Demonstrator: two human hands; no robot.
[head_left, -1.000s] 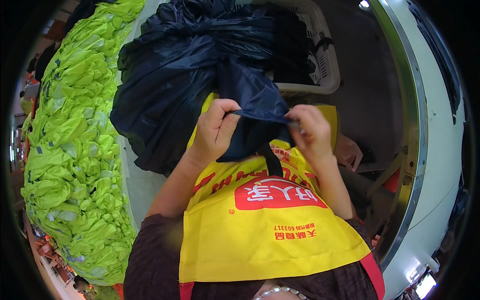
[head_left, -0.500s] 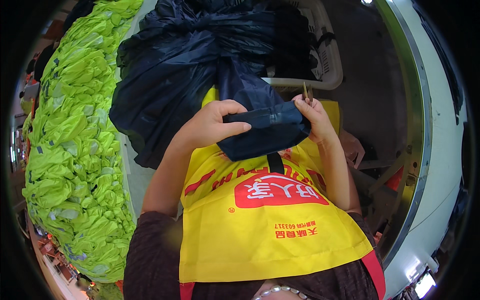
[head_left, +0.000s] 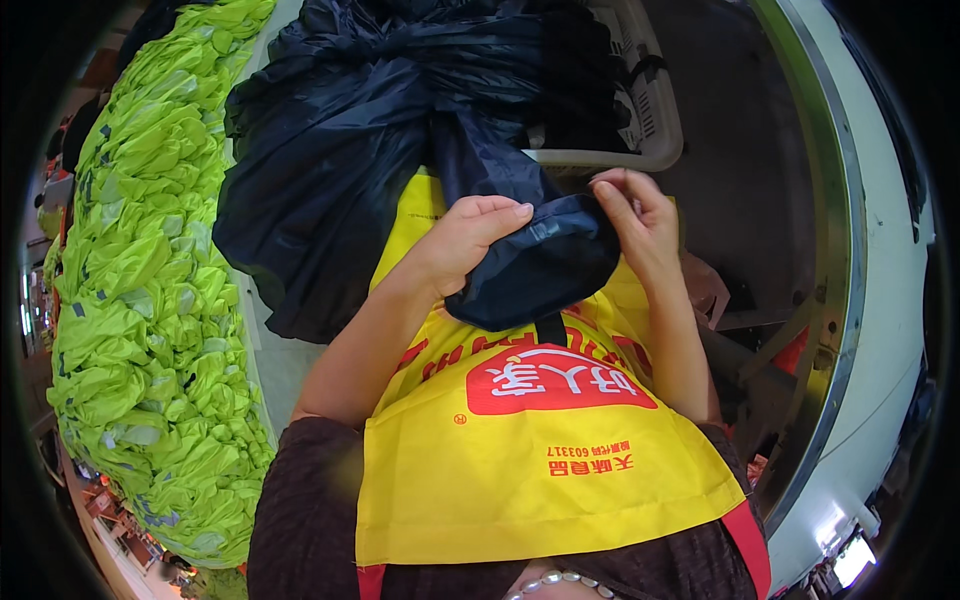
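Neon-green fabric pile (head_left: pixel 165 300) sits well left of my grip; the bulky navy fabric heap (head_left: pixel 320 190) is just up-left, probably close so there's slack. My left hand (head_left: pixel 465 240) pinches the edge of this navy fabric end (head_left: pixel 535 275), thumb on top, I'd say to hold it spread. It's between my hands, long axis running down and slightly right, rounded end toward me. Right hand's (head_left: pixel 642 222) at its right corner, can't tell if it's gripping.

The upper edge cuts off the dark fabric (head_left: pixel 335 160) and white basket (head_left: pixel 660 140).
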